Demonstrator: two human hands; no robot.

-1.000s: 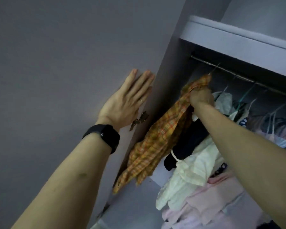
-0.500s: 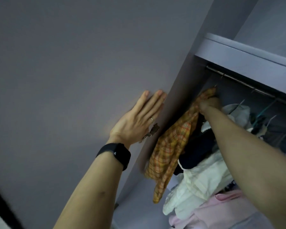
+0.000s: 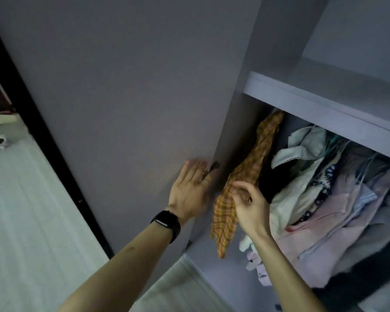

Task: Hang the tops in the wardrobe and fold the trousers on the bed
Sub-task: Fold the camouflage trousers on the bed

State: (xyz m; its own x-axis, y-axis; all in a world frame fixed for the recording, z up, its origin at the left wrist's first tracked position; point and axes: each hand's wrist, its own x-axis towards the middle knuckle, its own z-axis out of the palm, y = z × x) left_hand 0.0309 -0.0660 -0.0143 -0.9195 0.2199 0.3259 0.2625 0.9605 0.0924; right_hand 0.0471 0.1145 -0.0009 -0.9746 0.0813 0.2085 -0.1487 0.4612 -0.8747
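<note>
Plaid shirt (image 3: 252, 158) hangs steeply at centre frame, right hand (image 3: 249, 204) nearer, at its lower half. Fingers curled, grip unclear. Left hand (image 3: 188, 193) lies flat on door (image 3: 122, 109).

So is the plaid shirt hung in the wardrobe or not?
Hung, apparently: the plaid shirt drops straight from under the shelf, beside the other clothes. The rail and hanger are hidden.

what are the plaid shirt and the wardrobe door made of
Plaid shirt: thin woven cloth, likely cotton; it hangs limp with soft folds and a matte orange check. Wardrobe door: smooth matte grey panel, probably painted or laminated board; it looks flat, with no grain visible.
</note>
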